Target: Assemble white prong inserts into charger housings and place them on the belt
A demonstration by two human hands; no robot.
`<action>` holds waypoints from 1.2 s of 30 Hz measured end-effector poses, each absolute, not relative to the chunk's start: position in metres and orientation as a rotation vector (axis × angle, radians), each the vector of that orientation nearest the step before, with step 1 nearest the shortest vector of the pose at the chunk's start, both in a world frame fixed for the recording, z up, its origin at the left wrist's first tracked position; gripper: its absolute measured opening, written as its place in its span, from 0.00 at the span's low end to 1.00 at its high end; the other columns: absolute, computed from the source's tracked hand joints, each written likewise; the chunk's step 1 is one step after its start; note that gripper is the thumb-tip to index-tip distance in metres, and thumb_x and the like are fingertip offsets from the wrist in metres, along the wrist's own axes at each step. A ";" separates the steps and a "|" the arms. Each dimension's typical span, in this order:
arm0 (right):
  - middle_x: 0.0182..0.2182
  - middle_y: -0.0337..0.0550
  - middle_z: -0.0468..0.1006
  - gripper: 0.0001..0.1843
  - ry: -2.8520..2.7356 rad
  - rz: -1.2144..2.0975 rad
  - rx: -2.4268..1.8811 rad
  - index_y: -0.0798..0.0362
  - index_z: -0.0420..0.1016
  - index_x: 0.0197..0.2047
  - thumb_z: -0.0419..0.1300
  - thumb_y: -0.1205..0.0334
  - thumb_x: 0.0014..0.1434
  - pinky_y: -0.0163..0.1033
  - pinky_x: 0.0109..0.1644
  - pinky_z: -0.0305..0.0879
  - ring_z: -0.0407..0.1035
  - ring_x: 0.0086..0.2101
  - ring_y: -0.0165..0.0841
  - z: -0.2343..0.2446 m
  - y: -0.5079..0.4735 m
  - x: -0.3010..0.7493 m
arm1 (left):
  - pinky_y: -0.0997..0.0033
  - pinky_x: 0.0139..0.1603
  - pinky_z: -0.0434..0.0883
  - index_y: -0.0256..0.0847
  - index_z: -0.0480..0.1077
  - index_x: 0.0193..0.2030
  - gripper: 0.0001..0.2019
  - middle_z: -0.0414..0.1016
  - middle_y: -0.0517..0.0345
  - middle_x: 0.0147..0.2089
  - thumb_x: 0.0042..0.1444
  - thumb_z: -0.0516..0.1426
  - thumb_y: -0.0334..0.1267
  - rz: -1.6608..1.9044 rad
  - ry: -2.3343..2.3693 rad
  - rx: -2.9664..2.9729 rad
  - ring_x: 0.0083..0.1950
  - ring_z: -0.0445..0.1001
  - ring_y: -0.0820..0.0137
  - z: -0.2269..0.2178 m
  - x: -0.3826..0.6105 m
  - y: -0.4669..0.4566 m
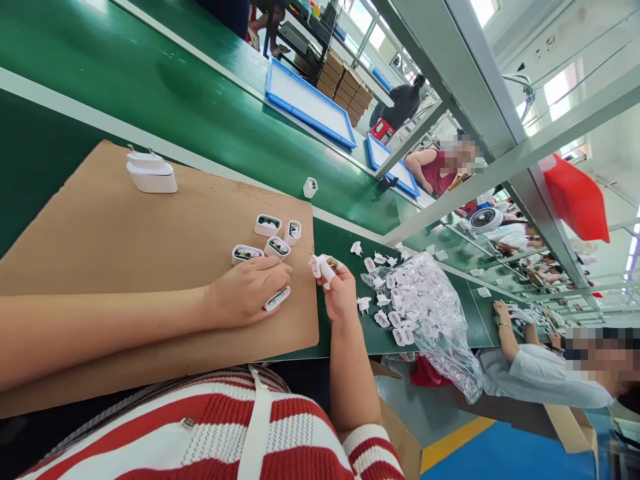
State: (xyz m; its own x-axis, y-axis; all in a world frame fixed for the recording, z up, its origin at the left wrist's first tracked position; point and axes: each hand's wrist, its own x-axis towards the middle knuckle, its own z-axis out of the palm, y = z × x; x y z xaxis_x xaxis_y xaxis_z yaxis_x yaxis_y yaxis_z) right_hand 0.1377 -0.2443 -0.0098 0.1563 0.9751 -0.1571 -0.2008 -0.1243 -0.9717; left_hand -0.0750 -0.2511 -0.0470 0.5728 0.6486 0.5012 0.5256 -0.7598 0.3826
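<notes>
My left hand rests on a brown cardboard sheet, fingers curled round a white charger shell. Several open white shells with circuit boards inside lie just beyond it. My right hand is raised over the green belt, pinching a small white plug cap; one finger wears a white cot. An assembled white charger with two pins stands at the far left of the cardboard. To the right lies a clear plastic bag with several white plug caps spilling from it.
A single white shell sits on the green belt. Blue-framed trays lie farther along, with stacked cardboard boxes behind. Other workers sit down the line; one person's hand rests on the belt. A metal frame post crosses overhead.
</notes>
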 end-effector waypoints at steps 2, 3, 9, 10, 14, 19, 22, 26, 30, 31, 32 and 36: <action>0.38 0.43 0.87 0.22 -0.864 1.254 -1.245 0.50 0.89 0.39 0.78 0.52 0.39 0.34 0.30 0.62 0.70 0.30 0.29 -0.008 -0.243 0.138 | 0.54 0.57 0.76 0.49 0.78 0.51 0.13 0.80 0.47 0.44 0.66 0.54 0.42 0.950 0.991 2.515 0.51 0.78 0.54 -0.046 -0.071 -0.255; 0.39 0.44 0.87 0.23 -0.861 1.243 -1.251 0.50 0.89 0.39 0.78 0.52 0.38 0.34 0.30 0.63 0.70 0.30 0.29 -0.008 -0.243 0.138 | 0.55 0.57 0.76 0.47 0.77 0.52 0.13 0.79 0.47 0.43 0.67 0.54 0.44 0.940 1.036 2.441 0.51 0.77 0.54 -0.047 -0.068 -0.257; 0.39 0.44 0.86 0.24 -0.944 1.133 -1.357 0.51 0.88 0.42 0.77 0.48 0.43 0.34 0.31 0.62 0.71 0.32 0.30 -0.004 -0.246 0.143 | 0.45 0.72 0.67 0.35 0.64 0.64 0.26 0.70 0.36 0.65 0.66 0.54 0.50 0.828 1.065 2.140 0.71 0.65 0.47 -0.061 -0.057 -0.261; 0.39 0.43 0.86 0.25 -0.990 1.109 -1.395 0.51 0.88 0.44 0.77 0.48 0.45 0.34 0.30 0.60 0.71 0.32 0.30 -0.002 -0.249 0.144 | 0.44 0.75 0.65 0.34 0.62 0.67 0.26 0.67 0.35 0.69 0.66 0.52 0.47 0.825 1.033 2.123 0.73 0.63 0.47 -0.063 -0.059 -0.260; 0.40 0.42 0.85 0.20 -1.325 0.959 -1.495 0.49 0.89 0.47 0.74 0.50 0.54 0.35 0.33 0.65 0.75 0.37 0.33 0.008 -0.264 0.143 | 0.51 0.65 0.72 0.40 0.71 0.56 0.21 0.74 0.44 0.59 0.64 0.58 0.52 0.736 0.999 1.987 0.62 0.72 0.50 -0.059 -0.070 -0.250; 0.41 0.43 0.84 0.16 -1.934 0.553 -1.424 0.48 0.87 0.52 0.63 0.67 0.64 0.39 0.48 0.73 0.74 0.43 0.35 0.017 -0.285 0.137 | 0.56 0.58 0.73 0.42 0.76 0.44 0.24 0.77 0.50 0.48 0.53 0.68 0.60 0.759 0.996 1.937 0.54 0.74 0.52 -0.052 -0.078 -0.244; 0.44 0.46 0.83 0.23 -2.108 0.328 -1.389 0.50 0.84 0.57 0.58 0.74 0.63 0.40 0.50 0.74 0.74 0.46 0.37 0.019 -0.294 0.133 | 0.57 0.59 0.72 0.42 0.78 0.51 0.21 0.78 0.50 0.51 0.60 0.62 0.55 0.826 0.839 1.954 0.55 0.74 0.54 -0.051 -0.080 -0.244; 0.43 0.48 0.83 0.23 -2.228 0.165 -1.316 0.52 0.82 0.58 0.57 0.75 0.63 0.42 0.50 0.75 0.74 0.45 0.39 0.014 -0.297 0.123 | 0.61 0.47 0.71 0.41 0.78 0.37 0.16 0.75 0.51 0.40 0.64 0.59 0.52 0.857 0.824 1.903 0.45 0.73 0.59 -0.054 -0.080 -0.243; 0.42 0.48 0.81 0.23 -2.306 0.105 -1.265 0.53 0.82 0.57 0.57 0.76 0.63 0.43 0.48 0.74 0.73 0.43 0.39 0.005 -0.292 0.116 | 0.63 0.43 0.69 0.40 0.74 0.31 0.16 0.72 0.53 0.36 0.60 0.62 0.52 0.891 0.847 1.838 0.40 0.72 0.62 -0.058 -0.078 -0.242; 0.41 0.48 0.81 0.22 -2.324 0.101 -1.254 0.52 0.82 0.57 0.58 0.76 0.63 0.42 0.47 0.74 0.72 0.42 0.39 0.003 -0.291 0.116 | 0.64 0.43 0.69 0.40 0.74 0.31 0.15 0.72 0.54 0.36 0.59 0.62 0.51 0.899 0.846 1.832 0.40 0.72 0.62 -0.058 -0.077 -0.242; 0.41 0.47 0.81 0.22 -2.342 0.094 -1.247 0.52 0.82 0.56 0.58 0.75 0.64 0.42 0.46 0.73 0.72 0.41 0.39 0.002 -0.289 0.115 | 0.64 0.43 0.68 0.40 0.74 0.31 0.15 0.72 0.54 0.36 0.59 0.63 0.49 0.906 0.848 1.828 0.39 0.72 0.63 -0.058 -0.077 -0.243; 0.36 0.46 0.78 0.21 -2.385 -0.026 -1.236 0.51 0.82 0.52 0.56 0.76 0.62 0.43 0.40 0.71 0.69 0.38 0.39 0.002 -0.289 0.115 | 0.65 0.40 0.67 0.40 0.73 0.29 0.13 0.72 0.54 0.36 0.59 0.63 0.46 0.902 0.858 1.816 0.37 0.72 0.64 -0.056 -0.077 -0.244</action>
State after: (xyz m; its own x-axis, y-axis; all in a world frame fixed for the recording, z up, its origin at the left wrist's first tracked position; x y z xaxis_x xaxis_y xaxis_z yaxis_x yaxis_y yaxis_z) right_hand 0.1145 -0.2888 0.0023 -0.4967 0.7708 0.3989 0.7795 0.5983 -0.1856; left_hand -0.0772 -0.2435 -0.0565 0.4918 0.8417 0.2231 0.1800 -0.3489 0.9197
